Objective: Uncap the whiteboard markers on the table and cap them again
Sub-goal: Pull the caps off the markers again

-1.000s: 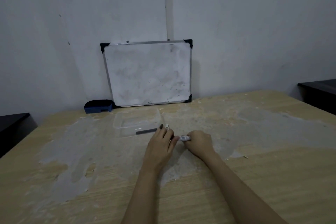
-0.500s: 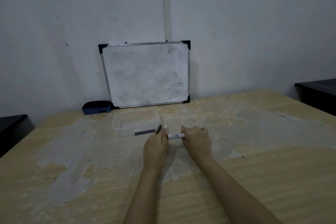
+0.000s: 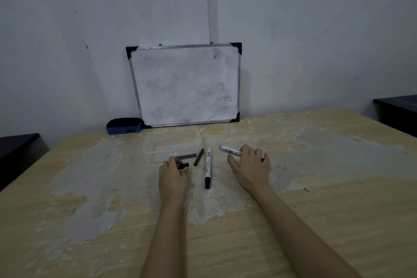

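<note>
My right hand (image 3: 249,165) is closed around the rear of a white-barrelled marker (image 3: 230,151); the free end points left and away from me, raised off the table (image 3: 338,198). I cannot tell whether the writing tip is bare, as that end is blurred. My left hand (image 3: 172,174) pinches a small black piece, which I judge to be the cap (image 3: 184,165), between thumb and fingertips, the other fingers curled. The hands are well apart. Between them a second marker (image 3: 208,168) lies on the table, capped black end towards me. Just to its left lies a thin dark stick (image 3: 198,157), possibly a slim pen, and beyond that a grey bar (image 3: 186,156) beside the clear plastic tray (image 3: 149,144). A whiteboard (image 3: 187,84) leans on the wall with a blue eraser (image 3: 124,125) at its foot. Judgement: the marker is uncapped and the step in hand is recapping. To do it well: bring cap and barrel onto one line first, mouth of cap facing the tip, then close the hands straight together above the lying marker without sweeping it. Push until the cap seats fully; a skewed entry would smear ink on the cap rim or my fingers. Hold the barrel firmly, as the push is axial.
</note>
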A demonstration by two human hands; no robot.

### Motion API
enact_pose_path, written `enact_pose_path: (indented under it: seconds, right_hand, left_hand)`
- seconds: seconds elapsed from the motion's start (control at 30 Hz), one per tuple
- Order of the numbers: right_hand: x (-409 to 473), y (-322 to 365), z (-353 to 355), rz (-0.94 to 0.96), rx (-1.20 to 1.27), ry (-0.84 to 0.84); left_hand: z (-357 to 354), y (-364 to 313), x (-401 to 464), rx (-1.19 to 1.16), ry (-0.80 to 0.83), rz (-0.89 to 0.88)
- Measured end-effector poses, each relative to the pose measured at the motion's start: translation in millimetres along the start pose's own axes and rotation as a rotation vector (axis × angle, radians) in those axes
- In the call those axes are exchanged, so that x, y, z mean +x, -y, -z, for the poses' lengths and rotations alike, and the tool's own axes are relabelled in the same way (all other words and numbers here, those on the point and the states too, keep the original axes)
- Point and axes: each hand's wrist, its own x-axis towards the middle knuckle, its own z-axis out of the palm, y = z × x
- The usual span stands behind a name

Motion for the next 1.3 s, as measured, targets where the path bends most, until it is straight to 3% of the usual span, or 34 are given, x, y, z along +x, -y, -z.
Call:
enact_pose_path:
  seconds: [0.1,0.2,0.27,0.3,0.43,0.5,0.57,0.63,0.83,0.93,1.13,1.2,1.3]
  right_hand:
    - [-1.0,-0.3,-0.2,0.058,-0.036,0.001]
    - [-2.2,0.4,1.7,0.100,-0.049,-0.003]
    - [-4.8,3.7,5.0,0.126,-0.020,-0.059]
    - [-5.3,5.8,7.5,0.137,0.003,-0.115]
    - [-2.3,17.9,26.7,0.283,-0.080,-0.272]
    - [4.3,21.1,33.9,0.410,-0.171,-0.208]
    - [11.0,25.6,44.6,0.503,-0.217,-0.023]
    - [18.5,33.2,56.5,0.566,-0.257,0.119]
    - [43.7,64.5,93.0,0.636,-0.287,0.252]
    - [55.1,66.9,102.4,0.583,-0.024,0.266]
    - [39.2,56.1,80.5,0.103,1.128,0.091]
    - [31.1,54.9,65.6,0.019,1.218,0.055]
    - [22.5,56.5,55.2,0.142,1.058,-0.077]
  left_hand:
    - [-1.4,1.2,0.3,0.132,0.077,0.002]
    - [0.6,-6.4,-3.9,0.096,-0.048,-0.055]
    - [3.0,-21.4,-6.7,-0.224,-0.160,-0.069]
    - [2.4,-31.4,-8.5,-0.404,-0.139,-0.017]
    - [-2.3,-61.9,-9.5,-1.189,0.237,0.451]
    - [-2.6,-63.6,-12.2,-1.453,0.406,0.581]
    - [-2.5,-62.2,-12.2,-1.564,0.429,0.650]
    - [-2.0,-61.2,-13.4,-1.612,0.434,0.706]
    - [4.5,-60.7,-14.2,-1.707,0.452,0.842]
    - [4.1,-60.6,-14.2,-1.734,0.466,0.877]
    - [4.7,-61.5,-16.1,-1.788,0.530,0.821]
    - [2.9,-61.1,-17.0,-1.776,0.554,0.831]
    - [-1.6,-60.5,-18.2,-1.757,0.570,0.841]
